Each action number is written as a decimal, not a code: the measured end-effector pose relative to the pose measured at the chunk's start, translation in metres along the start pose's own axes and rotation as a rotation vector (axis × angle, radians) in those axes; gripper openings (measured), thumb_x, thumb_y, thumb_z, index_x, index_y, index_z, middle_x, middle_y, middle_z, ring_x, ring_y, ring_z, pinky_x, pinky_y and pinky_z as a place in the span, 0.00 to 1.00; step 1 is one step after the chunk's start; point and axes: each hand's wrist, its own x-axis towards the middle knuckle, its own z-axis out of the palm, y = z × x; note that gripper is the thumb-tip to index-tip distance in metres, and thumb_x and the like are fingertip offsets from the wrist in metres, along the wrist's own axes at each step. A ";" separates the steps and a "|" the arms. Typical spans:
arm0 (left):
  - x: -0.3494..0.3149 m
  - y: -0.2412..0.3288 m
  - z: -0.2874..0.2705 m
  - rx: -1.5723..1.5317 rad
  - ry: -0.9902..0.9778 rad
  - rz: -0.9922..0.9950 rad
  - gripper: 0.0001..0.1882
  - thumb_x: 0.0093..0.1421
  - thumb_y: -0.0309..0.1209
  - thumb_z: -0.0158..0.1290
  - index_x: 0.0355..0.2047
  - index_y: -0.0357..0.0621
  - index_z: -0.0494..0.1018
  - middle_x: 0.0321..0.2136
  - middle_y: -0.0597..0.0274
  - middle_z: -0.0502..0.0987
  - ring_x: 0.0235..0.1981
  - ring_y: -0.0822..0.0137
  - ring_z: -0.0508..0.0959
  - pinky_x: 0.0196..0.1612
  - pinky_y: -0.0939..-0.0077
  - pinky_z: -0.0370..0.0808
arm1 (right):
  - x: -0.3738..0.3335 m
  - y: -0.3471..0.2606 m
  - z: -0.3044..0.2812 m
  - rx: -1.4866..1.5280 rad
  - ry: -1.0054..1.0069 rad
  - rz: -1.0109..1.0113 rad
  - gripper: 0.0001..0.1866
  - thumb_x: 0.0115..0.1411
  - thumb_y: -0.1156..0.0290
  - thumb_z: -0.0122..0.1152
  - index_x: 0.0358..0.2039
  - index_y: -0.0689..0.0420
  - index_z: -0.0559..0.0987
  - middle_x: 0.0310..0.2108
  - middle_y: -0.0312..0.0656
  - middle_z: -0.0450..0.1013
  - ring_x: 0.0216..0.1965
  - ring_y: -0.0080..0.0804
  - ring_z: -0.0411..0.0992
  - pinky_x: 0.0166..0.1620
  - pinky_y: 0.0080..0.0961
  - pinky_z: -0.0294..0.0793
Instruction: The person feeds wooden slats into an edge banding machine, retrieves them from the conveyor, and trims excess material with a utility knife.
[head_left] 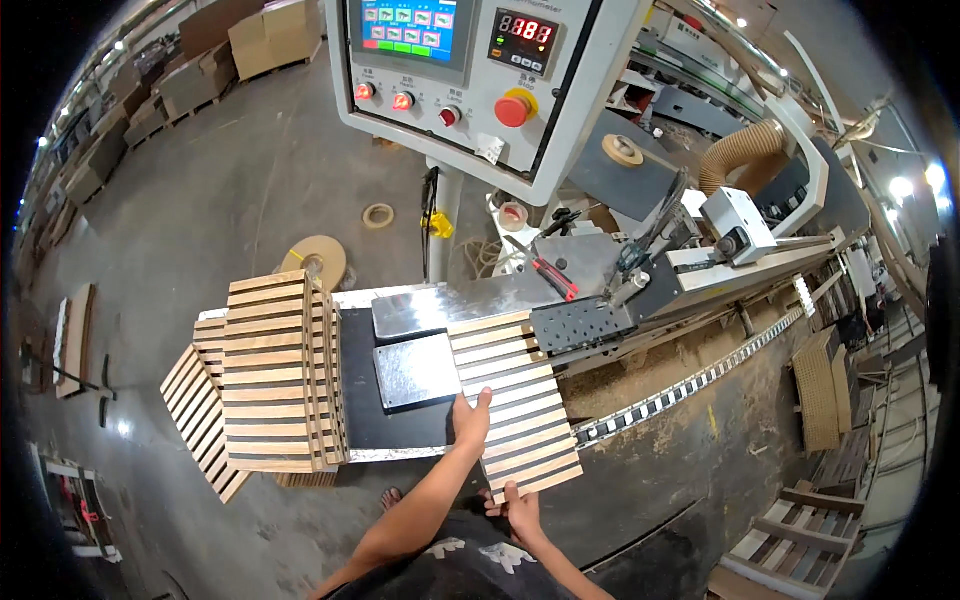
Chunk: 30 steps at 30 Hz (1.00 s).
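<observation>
A slatted panel [520, 408] of light wood strips with dark gaps lies between my two hands, its far end beside the machine's perforated dark plate [575, 328]. My left hand [472, 420] is closed on the panel's left edge, thumb on top. At the near edge my right hand [520, 512] pinches the panel, its other fingers partly hidden below. A shiny metal block [418, 372] sits just left of the panel, on a dark table [365, 430]. Further left rises a tall stack of similar slatted panels [265, 375], with a tilted panel [200, 425] leaning beside it.
A control box [480, 130] with screen and red stop button stands ahead on a post. Red-handled pliers or cutters [555, 275] lie on the machine top. A segmented chain track [700, 378] runs out to the right. A wooden pallet [800, 535] lies at lower right.
</observation>
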 end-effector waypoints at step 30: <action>-0.006 -0.003 0.185 0.146 -0.005 0.011 0.30 0.62 0.41 0.57 0.57 0.33 0.65 0.48 0.41 0.76 0.50 0.48 0.76 0.55 0.60 0.68 | 0.042 -0.096 -0.124 0.149 0.255 -0.076 0.20 0.67 0.60 0.56 0.43 0.59 0.57 0.35 0.48 0.69 0.29 0.38 0.77 0.26 0.31 0.80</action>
